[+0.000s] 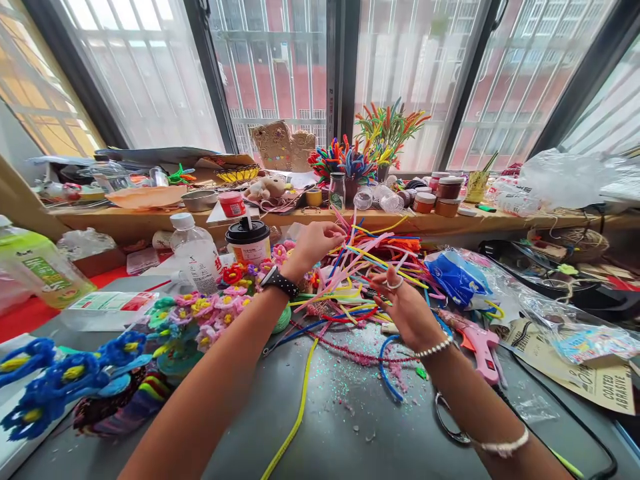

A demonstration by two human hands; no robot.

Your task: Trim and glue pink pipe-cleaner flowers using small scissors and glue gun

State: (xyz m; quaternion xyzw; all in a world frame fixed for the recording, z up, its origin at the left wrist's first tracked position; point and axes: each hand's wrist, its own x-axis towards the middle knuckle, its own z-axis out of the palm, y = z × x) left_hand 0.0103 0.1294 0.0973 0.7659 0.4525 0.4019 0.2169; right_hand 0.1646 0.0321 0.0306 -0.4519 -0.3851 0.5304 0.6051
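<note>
My left hand (317,245), with a black watch at the wrist, reaches over a heap of pipe cleaners (370,247). Its fingers are curled together at the tips, close to pink pipe cleaners; what is between them is hidden. To the right of the heap is my right hand (407,310), its fingers apart and slightly bent, a ring on one. Yellow and blue pipe cleaners pass close to it. A blue pipe cleaner (385,373) curves below that hand, and a long yellow pipe cleaner (295,427) runs toward the table's front edge.
Pipe-cleaner flowers (75,373), a lidded cup (249,240) and a clear bottle (193,247) stand at left. A pink glue gun (483,347), scissors (447,420) and a blue packet (457,277) lie at right. Jars (449,193) line the wooden sill (300,223).
</note>
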